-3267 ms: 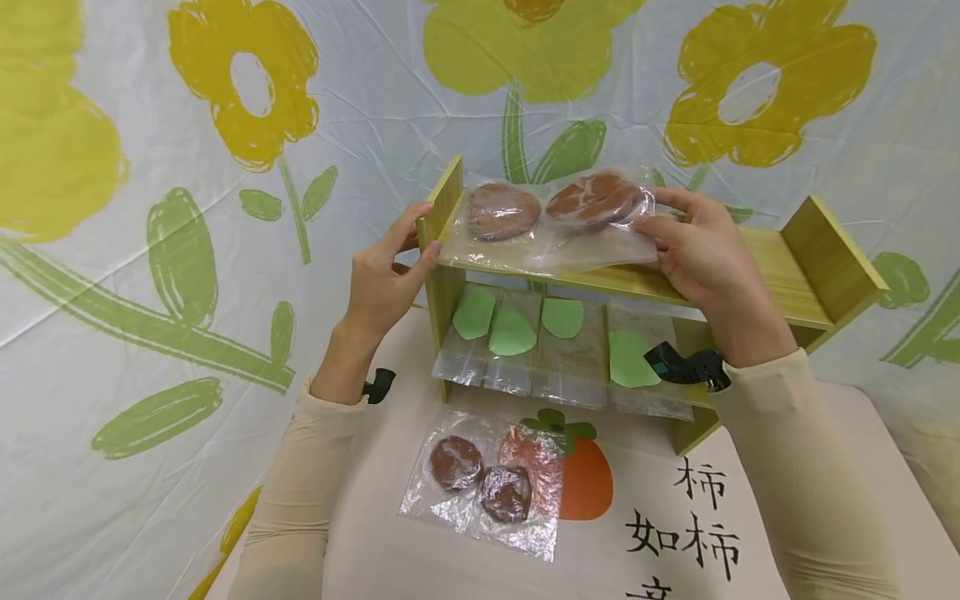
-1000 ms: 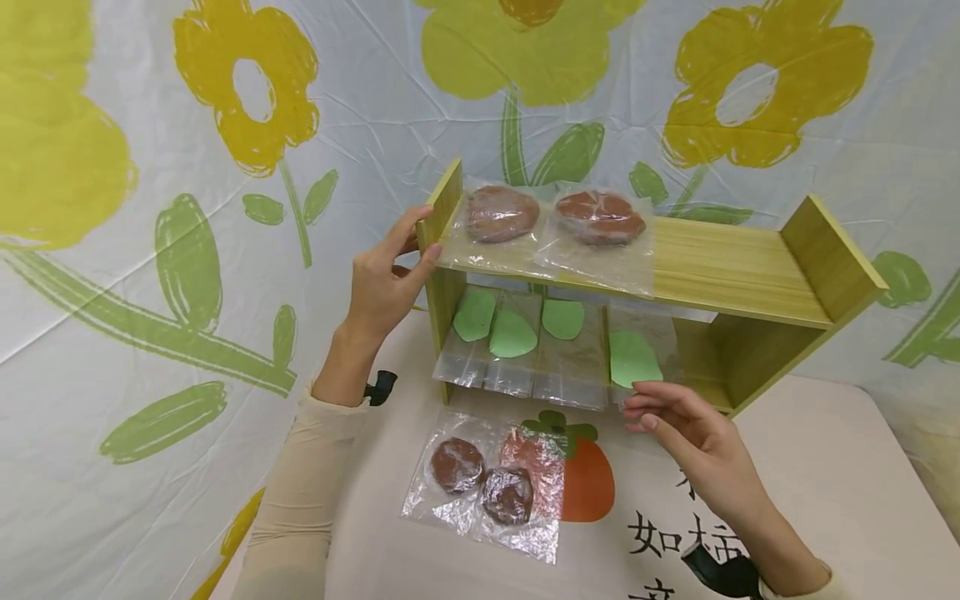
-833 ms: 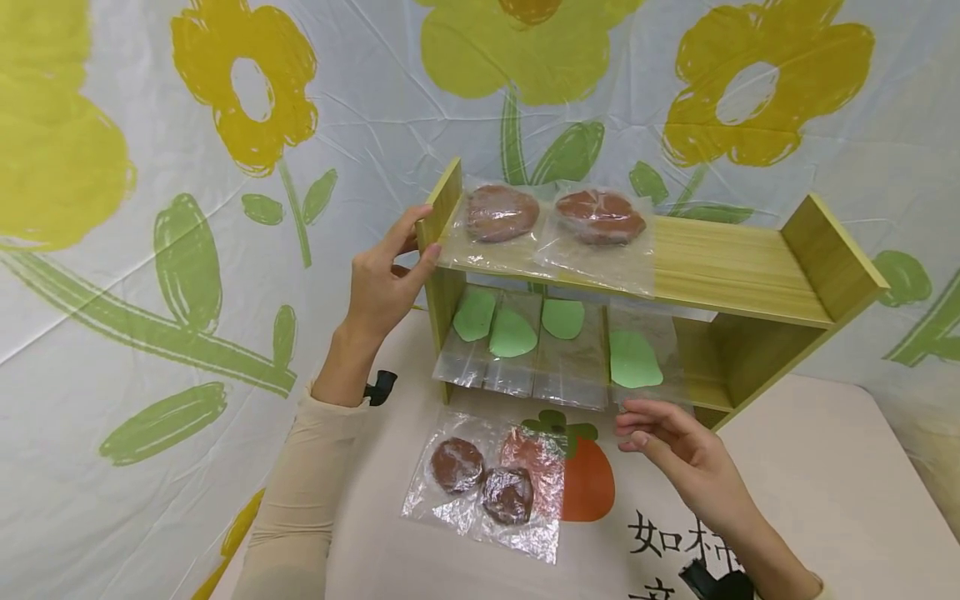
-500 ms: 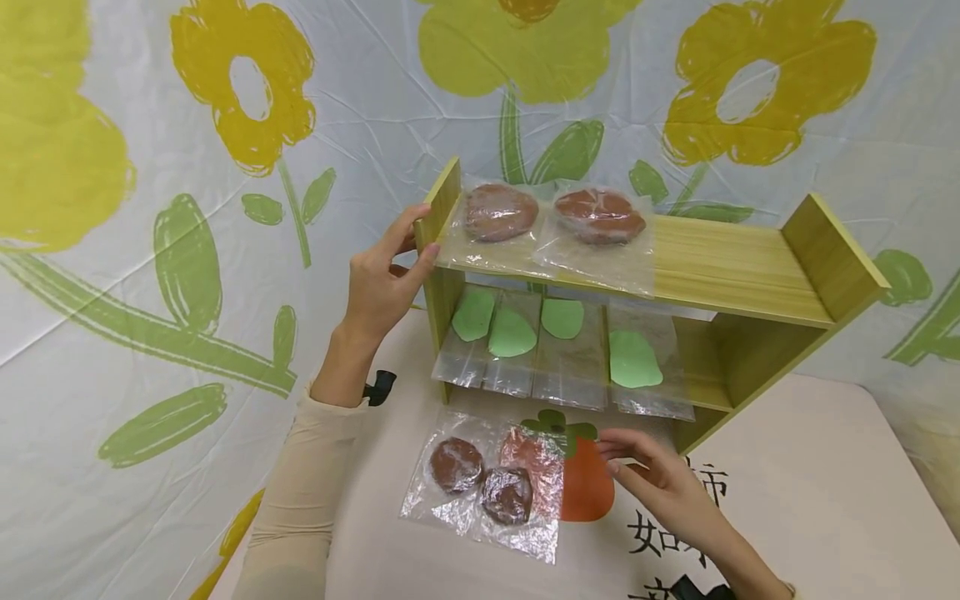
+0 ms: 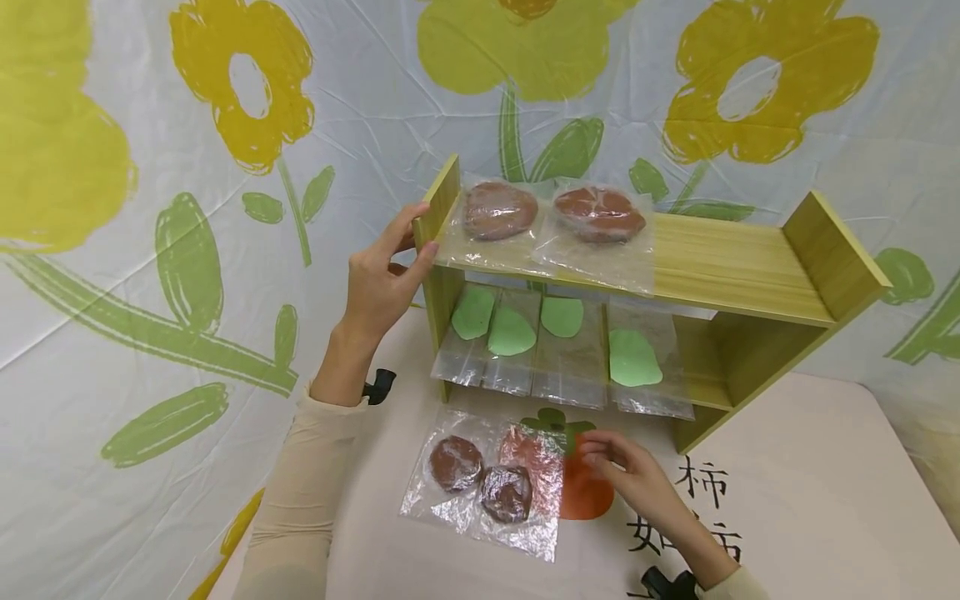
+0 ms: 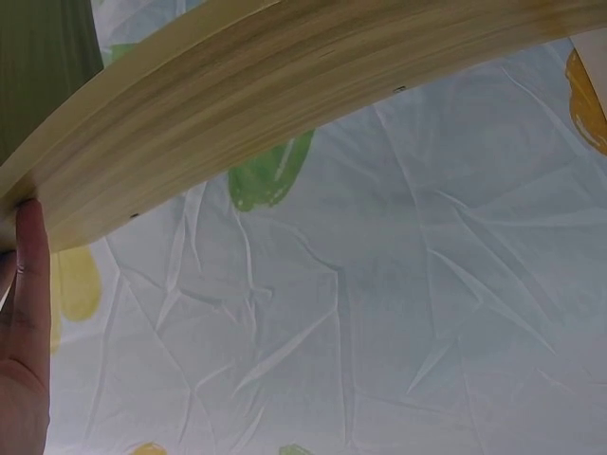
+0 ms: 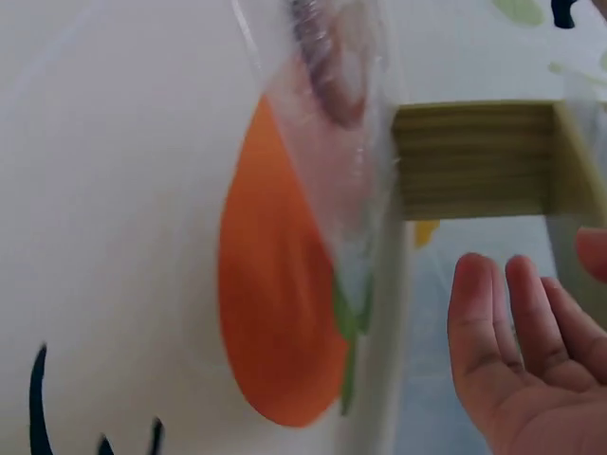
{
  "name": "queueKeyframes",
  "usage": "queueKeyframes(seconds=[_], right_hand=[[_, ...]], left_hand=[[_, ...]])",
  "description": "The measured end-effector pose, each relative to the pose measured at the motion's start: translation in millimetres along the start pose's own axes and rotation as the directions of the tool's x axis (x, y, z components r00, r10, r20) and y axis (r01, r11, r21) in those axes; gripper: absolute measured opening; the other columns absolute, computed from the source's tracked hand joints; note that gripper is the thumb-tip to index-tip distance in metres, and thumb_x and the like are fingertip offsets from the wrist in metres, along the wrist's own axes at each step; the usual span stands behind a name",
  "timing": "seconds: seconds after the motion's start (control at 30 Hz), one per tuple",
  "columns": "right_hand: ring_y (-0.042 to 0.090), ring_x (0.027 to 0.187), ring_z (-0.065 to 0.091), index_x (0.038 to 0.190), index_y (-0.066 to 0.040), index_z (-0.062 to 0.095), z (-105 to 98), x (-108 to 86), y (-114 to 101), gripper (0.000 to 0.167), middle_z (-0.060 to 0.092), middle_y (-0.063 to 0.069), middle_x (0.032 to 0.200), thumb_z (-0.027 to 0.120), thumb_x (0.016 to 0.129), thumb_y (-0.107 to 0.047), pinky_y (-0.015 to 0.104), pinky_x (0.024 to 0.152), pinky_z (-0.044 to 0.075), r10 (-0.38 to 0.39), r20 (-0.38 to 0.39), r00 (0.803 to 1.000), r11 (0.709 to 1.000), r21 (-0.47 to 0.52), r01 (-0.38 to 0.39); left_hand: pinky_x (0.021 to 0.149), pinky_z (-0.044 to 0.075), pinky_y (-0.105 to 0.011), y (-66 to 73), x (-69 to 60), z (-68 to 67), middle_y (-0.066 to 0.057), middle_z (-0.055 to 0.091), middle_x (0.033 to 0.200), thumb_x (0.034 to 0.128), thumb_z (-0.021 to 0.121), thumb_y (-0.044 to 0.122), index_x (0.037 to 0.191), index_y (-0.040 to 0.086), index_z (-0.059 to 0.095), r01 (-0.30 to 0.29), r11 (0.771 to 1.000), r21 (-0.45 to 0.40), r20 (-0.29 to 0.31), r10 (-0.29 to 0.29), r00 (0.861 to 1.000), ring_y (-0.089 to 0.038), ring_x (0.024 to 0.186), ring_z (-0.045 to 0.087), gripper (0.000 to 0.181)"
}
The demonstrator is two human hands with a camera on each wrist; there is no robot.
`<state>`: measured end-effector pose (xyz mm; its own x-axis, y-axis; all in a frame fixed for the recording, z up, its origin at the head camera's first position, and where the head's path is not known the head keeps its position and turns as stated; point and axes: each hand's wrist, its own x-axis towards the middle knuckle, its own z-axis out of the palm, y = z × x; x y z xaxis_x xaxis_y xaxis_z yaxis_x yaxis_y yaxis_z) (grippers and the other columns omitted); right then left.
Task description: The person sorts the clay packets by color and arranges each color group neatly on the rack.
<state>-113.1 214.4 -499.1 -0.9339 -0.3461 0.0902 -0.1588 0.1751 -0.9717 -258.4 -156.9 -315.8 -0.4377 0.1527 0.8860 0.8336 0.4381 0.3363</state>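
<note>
My left hand (image 5: pixel 382 279) grips the left side panel of a small two-tier wooden shelf (image 5: pixel 738 262), thumb in front and fingers behind; the left wrist view also shows fingers (image 6: pixel 30 294) against the wood. Over the printed persimmon on the table hovers my right hand (image 5: pixel 637 479), fingers loosely bent, holding nothing. Just left of it lies a clear plastic bag (image 5: pixel 480 533) with two dark reddish-brown round pieces (image 5: pixel 456 463). On the top tier, two larger reddish-brown pieces, a left one (image 5: pixel 498 211) and a right one (image 5: pixel 600 214), lie in clear bags.
Several flat clear bags with pale green pieces (image 5: pixel 634 358) lie on the lower tier, sticking out past its front edge. The tablecloth (image 5: pixel 817 492) bears a persimmon print (image 5: pixel 588 492) and black characters. A flowered cloth (image 5: pixel 360 108) hangs behind the shelf.
My right hand has let go of the right-hand bag on the top tier and come down, then left, towards the bag on the table. The left hand keeps its hold.
</note>
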Motion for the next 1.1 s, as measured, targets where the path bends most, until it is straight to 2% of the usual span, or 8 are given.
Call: queueKeyframes(seconds=[0.23,0.4,0.5,0.7,0.77,0.9,1.0,1.1], right_hand=[[0.037,0.104,0.065,0.133,0.014,0.050,6,17.5,20,0.041,0.060,0.033,0.120,0.061,0.101,-0.009,0.042,0.086,0.057,0.139,-0.054,0.989,0.990,0.045,-0.136],[0.041,0.099,0.065,0.132,0.016,0.048,10,27.5,26,0.039,0.060,0.033,0.118,0.059,0.101,-0.004,0.045,0.086,0.057,0.230,-0.088,0.969,0.969,0.110,-0.220],[0.039,0.100,0.064,0.131,0.016,0.050,12,32.2,28,0.037,0.060,0.031,0.117,0.058,0.100,-0.002,0.044,0.085,0.058,0.265,-0.117,0.957,0.960,0.128,-0.250],[0.035,0.100,0.064,0.131,0.016,0.050,16,36.9,36,0.037,0.060,0.028,0.115,0.059,0.099,0.000,0.038,0.082,0.059,0.286,-0.140,0.948,0.955,0.118,-0.271],[0.035,0.100,0.063,0.130,0.015,0.051,16,38.8,37,0.038,0.060,0.028,0.116,0.062,0.097,0.001,0.037,0.081,0.059,0.281,-0.144,0.949,0.959,0.086,-0.271],[0.033,0.100,0.063,0.126,0.012,0.056,16,43.5,41,0.042,0.061,0.025,0.115,0.072,0.090,-0.002,0.032,0.078,0.058,0.249,-0.154,0.956,0.964,-0.056,-0.260],[0.030,0.097,0.062,0.123,0.010,0.059,15,47.2,44,0.043,0.063,0.021,0.111,0.077,0.086,-0.005,0.030,0.077,0.056,0.232,-0.163,0.959,0.951,-0.170,-0.259],[0.028,0.093,0.062,0.120,0.008,0.061,15,50.2,48,0.042,0.063,0.017,0.105,0.078,0.084,-0.004,0.030,0.074,0.056,0.238,-0.169,0.957,0.938,-0.216,-0.271]], left_hand=[[0.051,0.058,-0.032,1.0,0.6,-1.1,-0.016,0.073,0.109,0.0957,0.069,0.009,0.138,0.007,0.058,-0.004,1.000,-0.006,-0.004,0.004,1.000,-0.025,0.095,0.072,0.044],[0.051,0.058,-0.030,0.3,0.5,-0.1,-0.016,0.073,0.109,0.0959,0.068,0.008,0.138,0.007,0.058,-0.008,1.000,-0.012,-0.006,0.008,1.000,-0.025,0.095,0.072,0.043],[0.052,0.058,-0.030,0.4,0.1,-0.1,-0.015,0.073,0.110,0.0960,0.068,0.008,0.138,0.007,0.058,-0.003,1.000,-0.008,-0.005,0.003,1.000,-0.024,0.095,0.072,0.043],[0.052,0.059,-0.032,0.7,-0.4,-0.2,-0.015,0.073,0.110,0.0959,0.069,0.011,0.139,0.008,0.058,0.011,1.000,-0.006,0.000,-0.011,1.000,-0.023,0.095,0.072,0.045],[0.052,0.059,-0.032,0.6,-0.3,-0.1,-0.015,0.073,0.110,0.0959,0.069,0.011,0.139,0.008,0.058,0.012,1.000,-0.007,0.001,-0.012,1.000,-0.023,0.095,0.072,0.045],[0.052,0.058,-0.032,0.6,-0.1,-0.2,-0.015,0.073,0.108,0.0960,0.069,0.010,0.139,0.008,0.058,0.011,1.000,-0.011,-0.003,-0.011,1.000,-0.024,0.094,0.072,0.044],[0.051,0.058,-0.034,1.0,0.3,0.2,-0.016,0.073,0.108,0.0965,0.068,0.009,0.138,0.008,0.058,0.005,1.000,-0.018,-0.007,-0.005,1.000,-0.025,0.094,0.072,0.043],[0.051,0.059,-0.036,1.2,0.5,0.9,-0.016,0.073,0.109,0.0965,0.068,0.010,0.138,0.007,0.058,0.003,1.000,-0.026,-0.008,-0.003,1.000,-0.025,0.095,0.072,0.043]])
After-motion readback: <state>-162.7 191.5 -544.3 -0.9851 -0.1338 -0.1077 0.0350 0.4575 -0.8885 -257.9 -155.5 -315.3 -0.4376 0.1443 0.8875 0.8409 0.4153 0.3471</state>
